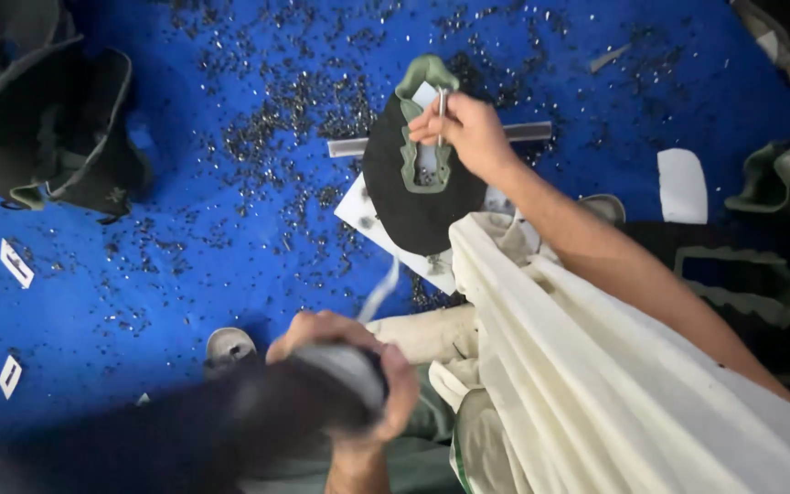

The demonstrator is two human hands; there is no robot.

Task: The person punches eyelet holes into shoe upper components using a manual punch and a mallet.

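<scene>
Right hand (468,133) pinching a slim metal punch (443,102) upright on the black shoe upper (413,187), flat on a white board (368,215) mid blue floor (185,256). Left hand (349,366) wrapped around a blurred dark mallet (258,402), raised near the lap.

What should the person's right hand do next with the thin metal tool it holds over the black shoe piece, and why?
Probably press the metal tool down: the right hand already holds it upright on the green trim of the black shoe piece, while the left hand grips a dark blurred object.
</scene>
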